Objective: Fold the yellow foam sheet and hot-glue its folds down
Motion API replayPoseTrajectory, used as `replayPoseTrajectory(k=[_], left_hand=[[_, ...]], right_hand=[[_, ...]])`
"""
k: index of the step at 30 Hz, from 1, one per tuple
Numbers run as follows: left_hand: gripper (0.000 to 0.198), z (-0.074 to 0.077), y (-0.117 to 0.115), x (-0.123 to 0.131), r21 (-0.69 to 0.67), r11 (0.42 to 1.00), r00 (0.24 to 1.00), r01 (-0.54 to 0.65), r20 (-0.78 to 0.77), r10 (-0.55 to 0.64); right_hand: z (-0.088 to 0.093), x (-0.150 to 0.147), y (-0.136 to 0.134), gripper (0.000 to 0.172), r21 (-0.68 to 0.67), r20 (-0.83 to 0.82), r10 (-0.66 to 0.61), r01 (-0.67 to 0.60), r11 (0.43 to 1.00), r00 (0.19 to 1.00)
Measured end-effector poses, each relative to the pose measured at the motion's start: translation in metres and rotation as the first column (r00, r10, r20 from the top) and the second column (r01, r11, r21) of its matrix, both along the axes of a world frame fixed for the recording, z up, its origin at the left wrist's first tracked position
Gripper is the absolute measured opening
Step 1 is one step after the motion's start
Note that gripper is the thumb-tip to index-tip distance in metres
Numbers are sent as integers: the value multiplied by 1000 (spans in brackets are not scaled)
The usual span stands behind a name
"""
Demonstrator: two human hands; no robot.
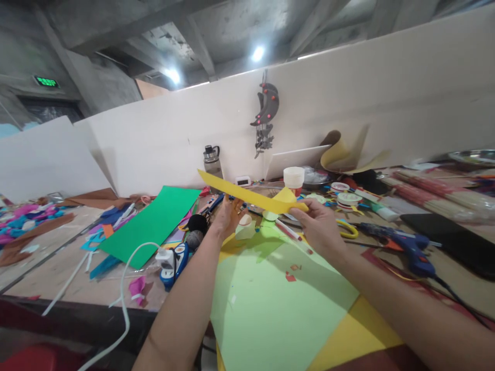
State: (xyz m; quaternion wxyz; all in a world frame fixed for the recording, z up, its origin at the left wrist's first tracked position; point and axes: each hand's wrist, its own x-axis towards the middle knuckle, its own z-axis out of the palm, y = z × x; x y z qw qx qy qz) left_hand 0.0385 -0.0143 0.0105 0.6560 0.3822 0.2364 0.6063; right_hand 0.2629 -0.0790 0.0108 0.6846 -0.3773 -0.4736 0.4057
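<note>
A long yellow paper strip runs slantwise in front of me, its left end higher and free. My right hand pinches the strip's right end between thumb and fingers. Close under the strip's middle is my left hand, fingers apart and partly behind the paper; whether they touch it is unclear. A folded yellow piece shows beside the right fingertips. Below both hands lies a light green sheet on a yellow sheet, with small red scraps and a marker on it.
To the left are a green sheet, a blue-and-white power strip and a white cable. A blue glue gun and a black tablet-like slab lie right. Behind stand a bottle and white cups.
</note>
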Motion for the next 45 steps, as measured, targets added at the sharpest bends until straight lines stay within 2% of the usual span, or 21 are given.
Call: replayPoseTrajectory(k=[2, 3, 7, 10, 13, 16, 21, 24, 29, 34, 39, 45], left_hand=[[33, 3, -7, 6, 63, 997, 998, 55, -2, -55], [32, 5, -10, 8, 83, 996, 999, 46, -2, -46], [27, 15, -16, 12, 117, 989, 995, -88, -31, 92], [26, 19, -17, 14, 154, 978, 990, -139, -8, 142], [29, 19, -18, 16, 163, 972, 985, -170, -5, 173], [31, 19, -21, 19, 147, 973, 979, -175, -75, 188], [37, 18, -29, 28, 147, 984, 991, -99, -71, 111], [44, 16, -31, 35, 110, 985, 989, -129, -55, 136], [42, 14, -29, 42, 90, 982, 986, -166, 10, 166], [47, 12, -27, 43, 20, 971, 971, -240, -14, 240], [59, 12, -27, 46, -31, 974, 967, -225, 114, 227], [46, 18, -25, 46, -163, 921, 909, -355, 173, 380]], right_hand=[[-1, -5, -2, 26, -22, 37, 51, -51, 998, 998], [-1, -7, -3, 26, -34, 51, 68, -66, 997, 996], [2, -11, -7, 32, -50, 55, 76, -73, 996, 996], [1, -12, -7, 37, -117, 20, 73, -70, 991, 997], [-1, -11, -4, 39, -173, 26, 35, -30, 984, 999], [-5, -9, 0, 36, -175, 36, -25, 31, 984, 999], [-5, -6, 4, 28, -129, 22, -98, 100, 987, 995], [-2, -5, 5, 26, -148, 14, -88, 89, 985, 996], [-2, -4, 6, 27, -147, 65, -118, 127, 981, 991], [-1, -4, 5, 29, -179, 71, -127, 138, 974, 989], [-2, -2, 7, 30, -220, 18, -116, 118, 968, 993], [-3, -4, 8, 35, -238, -25, -43, 36, 971, 999]])
